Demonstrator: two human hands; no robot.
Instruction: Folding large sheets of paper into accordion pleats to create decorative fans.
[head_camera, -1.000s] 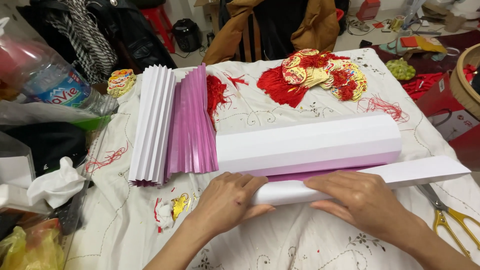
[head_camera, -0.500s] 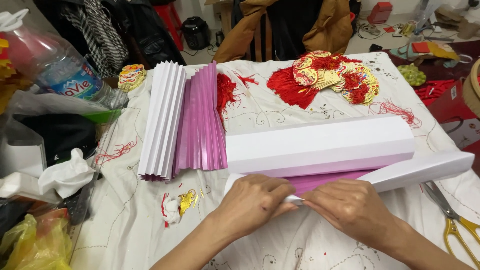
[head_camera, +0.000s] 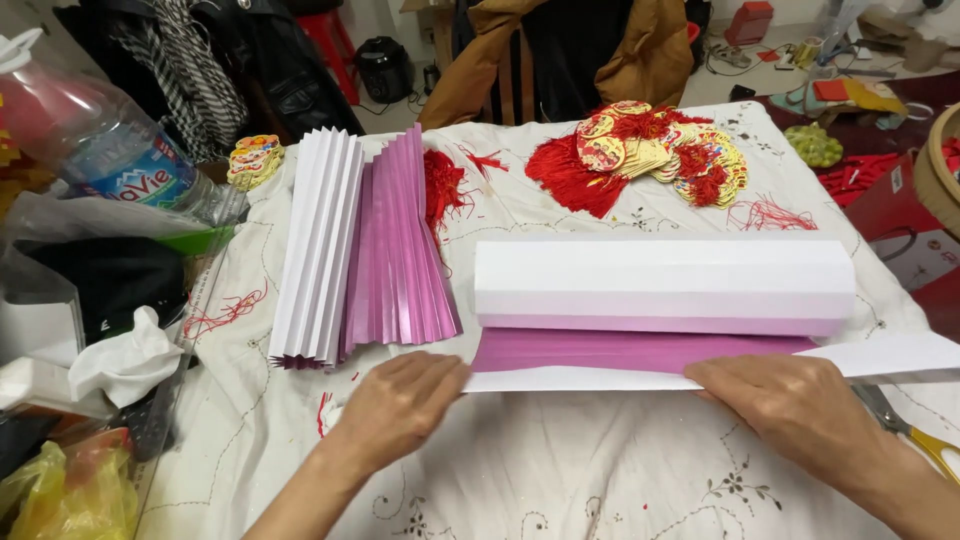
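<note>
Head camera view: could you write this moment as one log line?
left hand: flat on folded paper edge | right hand: pressing same edge | paper roll: behind fold | pleated fans: left | scissors: by right hand

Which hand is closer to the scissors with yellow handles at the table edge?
Right. The right hand presses the paper sheet just beside the scissors; the left hand holds the sheet's other end, far from them.

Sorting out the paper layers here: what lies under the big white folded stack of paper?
A pink sheet shows from under the white stack, its near edge folded white. Left hand and right hand press that fold. How far the pink runs beneath is covered.
</note>
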